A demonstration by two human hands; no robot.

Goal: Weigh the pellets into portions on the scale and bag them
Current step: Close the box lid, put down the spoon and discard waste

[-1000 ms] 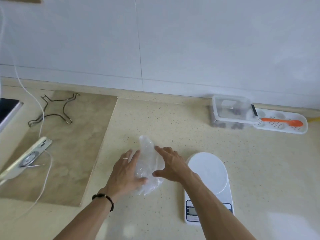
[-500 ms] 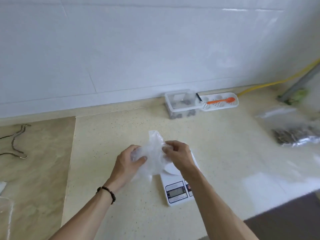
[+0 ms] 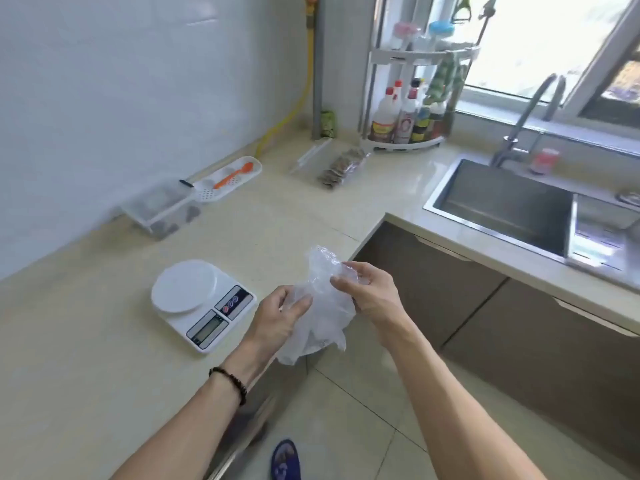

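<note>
Clear plastic bag [image 3: 320, 303], thin and crumpled, is held in the air between both hands, off the counter edge and just right of the digital kitchen scale [image 3: 201, 303]. Left hand [image 3: 277, 318] pinches the lower left of the film between thumb and fingers. Right hand [image 3: 369, 294] pinches the upper right near what appears to be the mouth. Both grips are narrow and closed on film only; the bag looks empty. Its long axis runs roughly vertical, the top rising above the right fingers and the bottom hanging below the left wrist.

Scale platform is bare; the display cannot be read. Pellets lie well away: a dark filled zip bag [image 3: 341, 166] at the far counter near the corner rack [image 3: 407, 98], and a clear lidded container [image 3: 162, 209] with an orange scoop [image 3: 233, 174] on a white tray by the wall.

Judgement: bag mouth is being worked open. Both supplies sit beyond the scale; neither hand is free to reach them
</note>
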